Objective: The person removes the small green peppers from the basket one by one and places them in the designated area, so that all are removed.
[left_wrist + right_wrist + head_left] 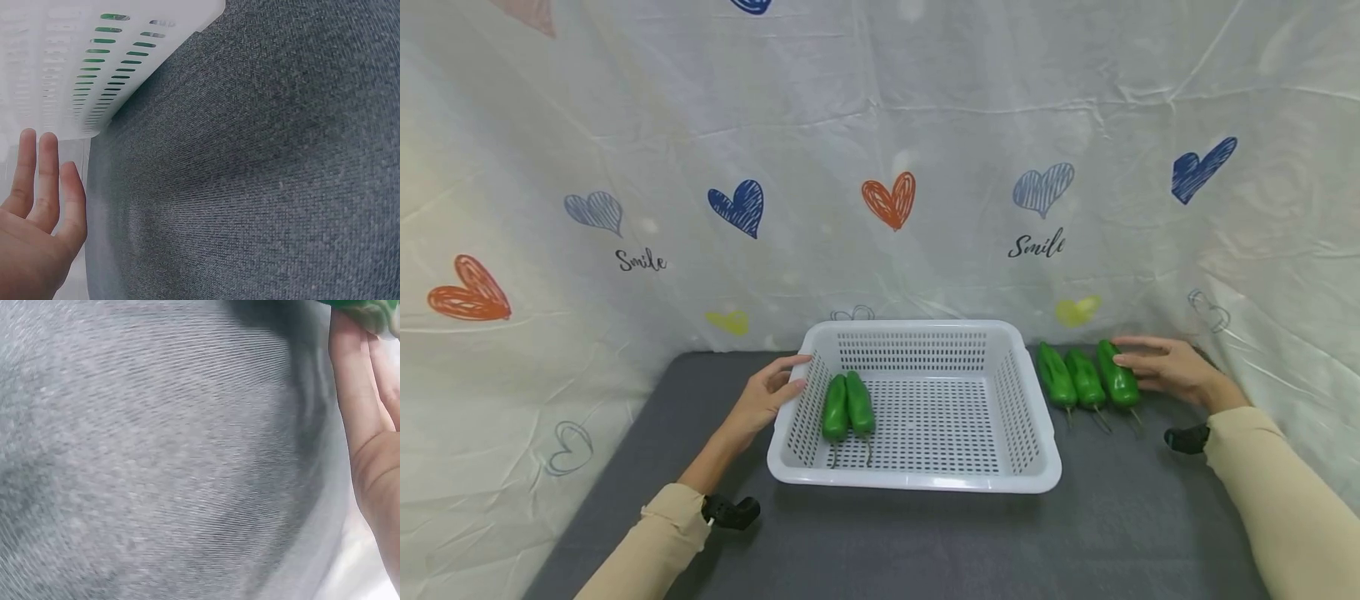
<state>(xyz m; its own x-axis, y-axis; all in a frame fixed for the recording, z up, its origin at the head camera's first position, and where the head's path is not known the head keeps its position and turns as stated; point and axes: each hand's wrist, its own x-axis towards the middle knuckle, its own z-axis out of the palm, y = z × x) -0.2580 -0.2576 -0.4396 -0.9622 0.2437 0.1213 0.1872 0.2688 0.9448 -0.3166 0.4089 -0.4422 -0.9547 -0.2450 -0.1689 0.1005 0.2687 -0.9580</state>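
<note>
Peppers [836, 408] lie in 2 groups in my head view: 2 inside the white perforated basket [917, 481], centre, 3 at right. I'd pinch the rightmost pepper [1117, 381] by its body, sparing the stem. Left wrist view, lower left: my left hand [40, 231] is ungripped, fingers extended beside the basket. Right wrist view, right edge: my right hand [378, 469] reaches straight-fingered to a pepper; gripping, I can't tell.
</note>
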